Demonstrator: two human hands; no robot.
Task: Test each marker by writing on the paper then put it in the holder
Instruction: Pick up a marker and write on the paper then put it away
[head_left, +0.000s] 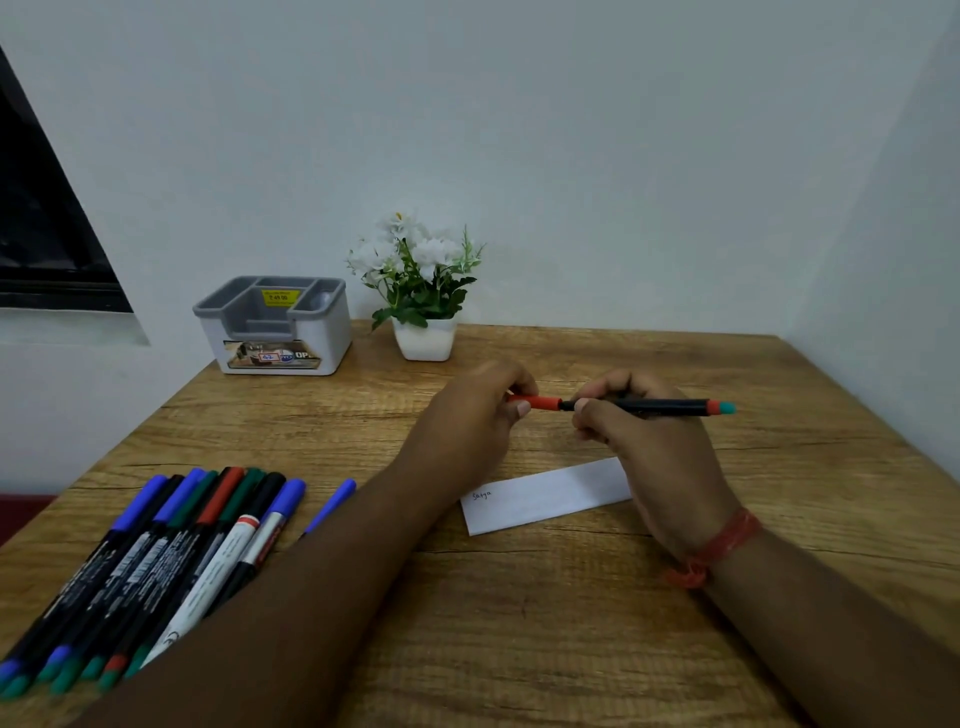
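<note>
Lower left: marker pile (156, 561) partly hidden by the forearm, ends cut off by the frame edge. Upper left: holder (275, 325). Centre: red cap pinched by left hand (467, 415), marker (639, 406) barrel gripped by right hand (639, 441); paper (545, 496) partly covered, writing illegible.

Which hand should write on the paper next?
Right. The right hand grips the marker barrel just above the paper; the left hand holds only its red cap.
</note>
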